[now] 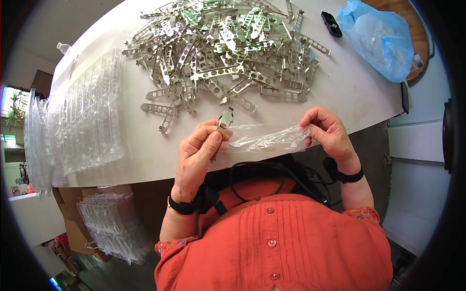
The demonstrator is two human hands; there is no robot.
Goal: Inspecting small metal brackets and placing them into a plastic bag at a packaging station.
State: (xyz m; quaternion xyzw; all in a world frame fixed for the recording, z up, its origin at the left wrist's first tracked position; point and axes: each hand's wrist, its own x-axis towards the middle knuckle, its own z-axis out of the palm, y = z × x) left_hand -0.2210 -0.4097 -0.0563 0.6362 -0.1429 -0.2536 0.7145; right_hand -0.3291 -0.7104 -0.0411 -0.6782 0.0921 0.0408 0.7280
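Note:
Between the thumb and fingers of my left hand point(197, 154) is a perforated metal bracket point(225, 120), held roughly upright with its bent end at the top. My right hand point(330, 133) pinches one end of a small clear plastic bag point(272, 139). The bag stretches sideways across to my left hand, next to the bracket; whether the left fingers also grip it is hard to see. Beyond both hands, a large heap of similar metal brackets point(218, 72) lies on the pale table point(141, 167), a few of them scattered toward me.
Clear plastic trays point(92, 114) stand in a row on the table's left. More clear trays point(114, 223) sit in a cardboard box point(73, 213) below the edge. At the far right are a black object point(331, 24) and a blue plastic bag point(376, 41). Black cables point(279, 167) hang before me.

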